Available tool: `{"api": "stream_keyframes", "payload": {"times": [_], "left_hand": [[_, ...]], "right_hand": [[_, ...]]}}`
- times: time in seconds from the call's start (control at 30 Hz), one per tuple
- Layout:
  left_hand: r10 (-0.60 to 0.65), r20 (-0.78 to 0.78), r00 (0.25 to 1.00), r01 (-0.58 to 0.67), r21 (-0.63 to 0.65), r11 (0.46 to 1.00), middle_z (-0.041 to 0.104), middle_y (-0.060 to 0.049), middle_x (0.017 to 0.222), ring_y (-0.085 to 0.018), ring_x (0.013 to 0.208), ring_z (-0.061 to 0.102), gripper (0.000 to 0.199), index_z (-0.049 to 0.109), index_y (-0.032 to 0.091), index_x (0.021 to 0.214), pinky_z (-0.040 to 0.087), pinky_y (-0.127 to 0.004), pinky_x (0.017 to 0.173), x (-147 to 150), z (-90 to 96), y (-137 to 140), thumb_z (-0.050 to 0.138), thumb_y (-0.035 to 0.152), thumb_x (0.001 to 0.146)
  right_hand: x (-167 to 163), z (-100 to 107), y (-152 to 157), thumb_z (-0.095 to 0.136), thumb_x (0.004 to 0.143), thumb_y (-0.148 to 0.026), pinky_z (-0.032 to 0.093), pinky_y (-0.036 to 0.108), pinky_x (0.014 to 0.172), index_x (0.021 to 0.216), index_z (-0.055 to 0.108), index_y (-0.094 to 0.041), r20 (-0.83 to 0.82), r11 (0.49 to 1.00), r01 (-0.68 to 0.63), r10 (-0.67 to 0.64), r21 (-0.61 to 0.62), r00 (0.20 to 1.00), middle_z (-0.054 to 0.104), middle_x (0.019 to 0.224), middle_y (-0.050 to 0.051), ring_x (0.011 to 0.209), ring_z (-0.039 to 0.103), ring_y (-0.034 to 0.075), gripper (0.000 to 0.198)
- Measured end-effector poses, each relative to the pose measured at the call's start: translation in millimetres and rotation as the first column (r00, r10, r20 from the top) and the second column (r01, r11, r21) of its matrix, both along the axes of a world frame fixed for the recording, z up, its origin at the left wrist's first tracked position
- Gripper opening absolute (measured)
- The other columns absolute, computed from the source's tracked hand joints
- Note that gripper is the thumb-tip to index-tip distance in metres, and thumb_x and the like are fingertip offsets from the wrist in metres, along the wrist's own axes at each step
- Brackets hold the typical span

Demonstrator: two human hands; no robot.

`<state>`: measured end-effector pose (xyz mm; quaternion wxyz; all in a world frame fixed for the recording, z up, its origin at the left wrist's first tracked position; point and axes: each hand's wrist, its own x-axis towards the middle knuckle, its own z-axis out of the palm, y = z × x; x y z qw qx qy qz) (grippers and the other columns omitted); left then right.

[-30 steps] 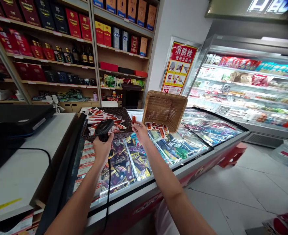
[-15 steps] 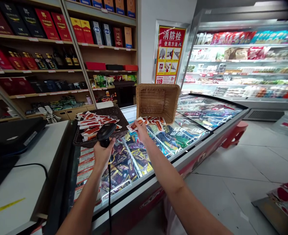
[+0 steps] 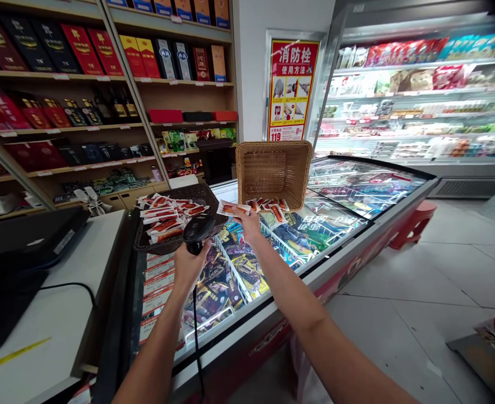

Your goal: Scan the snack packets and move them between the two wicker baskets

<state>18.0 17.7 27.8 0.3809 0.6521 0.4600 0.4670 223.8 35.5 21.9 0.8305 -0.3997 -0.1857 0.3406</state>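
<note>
My left hand [image 3: 189,265] is closed around the handle of a black barcode scanner [image 3: 198,229], its cord hanging down over the freezer. Between the fingers of my right hand [image 3: 249,221] is a packaged sausage [image 3: 230,209], held just left of the tan wicker basket. That tan basket [image 3: 308,174] is tipped on its side, opening toward me, with several packaged sausages [image 3: 276,212] at its lower edge. Left of it, a dark brown wicker basket [image 3: 208,196] holds a heap of packaged sausages [image 3: 163,216]. Both baskets rest on the glass top of the freezer.
The chest freezer [image 3: 348,242] runs across the middle, with bagged goods under its glass. A white counter [image 3: 32,331] with a black device [image 3: 28,238] stands at the left. Boxed bottles fill the shelves [image 3: 146,78] behind. A red stool [image 3: 413,224] stands right of the freezer.
My right hand has turned the packaged sausage flatter, nearer level. The scanner stays in my left hand, slightly closer to my right. The view has shifted a little.
</note>
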Motion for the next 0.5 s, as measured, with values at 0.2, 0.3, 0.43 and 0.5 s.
{"api": "stream_keyframes", "payload": {"times": [0.2, 0.3, 0.43, 0.5], "left_hand": [[0.022, -0.099, 0.995, -0.019, 0.030, 0.999, 0.058, 0.000, 0.054, -0.019, 0.051, 0.056, 0.034, 0.063, 0.022, 0.074, 0.037, -0.027, 0.049, 0.0, -6.0, 2.4, 0.080, 0.050, 0.065], [0.008, -0.111, 0.994, -0.006, 0.014, 1.000, 0.058, 0.000, 0.052, -0.019, 0.049, 0.056, 0.034, 0.063, 0.022, 0.074, 0.038, -0.028, 0.049, 0.7, -4.8, -0.1, 0.079, 0.051, 0.066], [-0.018, -0.104, 0.994, 0.018, -0.008, 1.000, 0.057, 0.001, 0.050, -0.019, 0.047, 0.055, 0.035, 0.063, 0.022, 0.074, 0.038, -0.028, 0.048, 2.5, -3.4, -3.7, 0.079, 0.052, 0.066], [-0.021, -0.077, 0.997, 0.019, -0.026, 0.999, 0.056, 0.001, 0.050, -0.019, 0.046, 0.055, 0.037, 0.063, 0.022, 0.074, 0.038, -0.028, 0.047, 3.3, -2.1, -4.4, 0.080, 0.053, 0.065]], "right_hand": [[-3.2, -2.1, 1.8, 0.092, 0.060, -0.033, 0.062, 0.024, 0.071, 0.086, 0.068, -0.018, 0.001, 1.000, 0.003, -0.003, 0.013, 1.000, 0.072, 0.081, -0.001, 0.077, 0.071, 0.013, 0.038], [-3.6, -0.2, -0.7, 0.092, 0.060, -0.033, 0.062, 0.025, 0.071, 0.086, 0.067, -0.019, 0.011, 1.000, 0.007, -0.007, 0.006, 1.000, 0.072, 0.081, -0.001, 0.078, 0.071, 0.014, 0.039], [-2.5, -2.1, 0.9, 0.091, 0.061, -0.033, 0.063, 0.028, 0.074, 0.087, 0.065, -0.020, 0.030, 1.000, 0.003, -0.003, -0.002, 1.000, 0.072, 0.081, 0.000, 0.083, 0.073, 0.017, 0.039], [2.4, -7.4, 6.3, 0.089, 0.064, -0.032, 0.064, 0.029, 0.075, 0.089, 0.062, -0.020, -0.001, 0.999, 0.048, -0.048, 0.004, 0.999, 0.073, 0.085, 0.001, 0.085, 0.074, 0.018, 0.039]]}}
